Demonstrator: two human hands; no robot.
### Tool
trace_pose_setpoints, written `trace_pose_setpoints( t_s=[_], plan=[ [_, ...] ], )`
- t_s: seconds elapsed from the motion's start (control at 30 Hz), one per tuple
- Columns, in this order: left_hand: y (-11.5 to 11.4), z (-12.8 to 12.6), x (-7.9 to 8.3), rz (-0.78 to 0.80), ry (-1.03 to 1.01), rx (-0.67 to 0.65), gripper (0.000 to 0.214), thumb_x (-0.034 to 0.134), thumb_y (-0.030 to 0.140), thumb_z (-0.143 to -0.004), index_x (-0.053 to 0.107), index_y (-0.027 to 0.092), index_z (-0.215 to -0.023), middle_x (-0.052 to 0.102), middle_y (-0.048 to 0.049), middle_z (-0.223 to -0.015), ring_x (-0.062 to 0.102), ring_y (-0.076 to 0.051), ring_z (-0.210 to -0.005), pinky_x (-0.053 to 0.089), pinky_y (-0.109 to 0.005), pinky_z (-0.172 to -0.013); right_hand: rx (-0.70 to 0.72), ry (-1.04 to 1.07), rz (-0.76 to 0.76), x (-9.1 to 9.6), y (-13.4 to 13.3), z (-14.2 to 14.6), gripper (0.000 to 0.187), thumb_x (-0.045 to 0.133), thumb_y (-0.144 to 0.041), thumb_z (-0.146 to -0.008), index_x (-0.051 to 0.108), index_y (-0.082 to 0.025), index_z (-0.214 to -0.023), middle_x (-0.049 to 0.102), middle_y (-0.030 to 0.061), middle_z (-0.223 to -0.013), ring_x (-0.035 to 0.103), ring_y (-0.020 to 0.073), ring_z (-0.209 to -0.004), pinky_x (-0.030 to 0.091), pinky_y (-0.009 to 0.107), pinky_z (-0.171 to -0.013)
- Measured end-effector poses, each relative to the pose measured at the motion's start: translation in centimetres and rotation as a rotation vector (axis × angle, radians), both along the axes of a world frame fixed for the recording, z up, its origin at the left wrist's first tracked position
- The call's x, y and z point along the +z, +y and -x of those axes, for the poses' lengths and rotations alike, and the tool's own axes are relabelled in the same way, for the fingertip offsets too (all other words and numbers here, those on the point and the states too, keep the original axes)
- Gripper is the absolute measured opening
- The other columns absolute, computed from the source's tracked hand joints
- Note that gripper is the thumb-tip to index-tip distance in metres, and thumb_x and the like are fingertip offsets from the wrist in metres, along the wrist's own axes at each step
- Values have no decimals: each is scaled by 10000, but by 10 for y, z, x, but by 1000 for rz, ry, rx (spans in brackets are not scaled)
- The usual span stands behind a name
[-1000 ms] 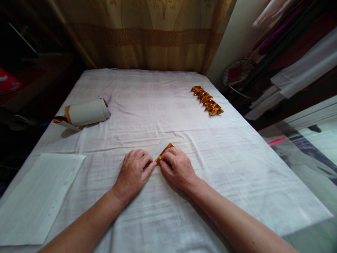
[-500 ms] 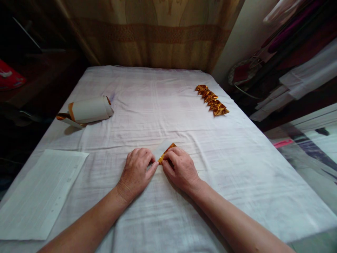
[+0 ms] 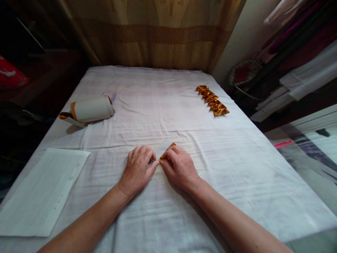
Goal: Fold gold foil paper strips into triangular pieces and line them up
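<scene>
A small piece of gold foil paper [image 3: 163, 147], white on one side, lies on the cloth between my hands with a gold strip folded over along its right edge. My left hand [image 3: 139, 166] pinches its lower left corner, thumb tip at the fold. My right hand [image 3: 181, 165] has its fingers closed on the gold strip and covers part of it. Toward the far right, several folded gold foil pieces [image 3: 212, 101] stand in a slanting row. A roll of foil paper [image 3: 92, 109], white side outward, rests at the left with its loose end curling out.
White sheets of paper [image 3: 44, 193] lie at the left edge of the cloth-covered table [image 3: 237, 168]. Behind it hangs a gold-brown curtain [image 3: 158, 35]. Clothes [image 3: 310, 73] hang at the right, and a red object [image 3: 12, 75] is at the far left.
My right fingers have shifted slightly left and down along the gold strip, hiding more of it. My left hand stays at the corner. The view has shifted a little.
</scene>
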State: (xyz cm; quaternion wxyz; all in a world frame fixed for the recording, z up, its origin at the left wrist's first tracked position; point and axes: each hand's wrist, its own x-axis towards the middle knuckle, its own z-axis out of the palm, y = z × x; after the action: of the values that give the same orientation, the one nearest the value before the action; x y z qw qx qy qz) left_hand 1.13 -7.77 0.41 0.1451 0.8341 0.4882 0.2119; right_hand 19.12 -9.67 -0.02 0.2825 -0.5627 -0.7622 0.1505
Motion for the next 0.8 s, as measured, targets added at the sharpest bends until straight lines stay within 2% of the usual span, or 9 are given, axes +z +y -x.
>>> trace_pose_setpoints(
  t_s=[0.2, 0.4, 0.5, 0.57, 0.67, 0.8],
  plan=[
    [2, 3, 0, 41, -4, -21, 71, 621, 244, -886, 555, 231, -863, 618, -25, -961, 534, -232, -947, 397, -392, -856, 87, 112, 37, -2, 3, -12, 114, 572, -108, -875, 574, -217, -840, 621, 43, -884, 575, 193, -846, 456, 307, -754],
    [5, 5, 0, 46, -29, -45, 50, 600, 214, -875, 554, 231, -868, 614, -17, -938, 536, -217, -921, 404, -372, -834, 111, 109, 35, -2, 4, -16, 152, 561, -67, -851, 588, -211, -812, 633, 47, -906, 584, 183, -854, 469, 294, -758],
    [5, 5, -1, 39, -28, -46, 46, 595, 220, -879, 551, 230, -867, 613, -17, -934, 533, -215, -918, 403, -371, -832, 77, 79, 8, 0, 2, -9, 126, 563, -99, -860, 595, -209, -807, 631, 51, -887, 588, 188, -849, 466, 302, -765],
    [5, 6, -2, 34, -31, -45, 56, 599, 235, -884, 546, 230, -865, 612, -18, -933, 533, -217, -916, 403, -375, -836, 20, 44, -7, 1, 0, -3, 79, 608, -185, -870, 591, -210, -797, 618, 46, -844, 574, 195, -814, 456, 312, -743],
    [6, 6, -2, 30, -36, -46, 83, 612, 257, -885, 541, 231, -853, 611, -16, -921, 536, -218, -905, 405, -377, -829, -59, -11, -18, -1, -1, 3, 144, 691, -298, -846, 589, -212, -791, 613, 46, -834, 557, 209, -799, 435, 325, -711],
    [7, 7, -3, 40, -27, -51, 80, 609, 236, -882, 545, 227, -835, 611, -11, -906, 538, -215, -902, 405, -375, -822, -8, 45, -14, -5, 0, -2, 91, 672, -232, -862, 597, -210, -813, 625, 43, -861, 568, 205, -829, 439, 324, -734]
  ],
)
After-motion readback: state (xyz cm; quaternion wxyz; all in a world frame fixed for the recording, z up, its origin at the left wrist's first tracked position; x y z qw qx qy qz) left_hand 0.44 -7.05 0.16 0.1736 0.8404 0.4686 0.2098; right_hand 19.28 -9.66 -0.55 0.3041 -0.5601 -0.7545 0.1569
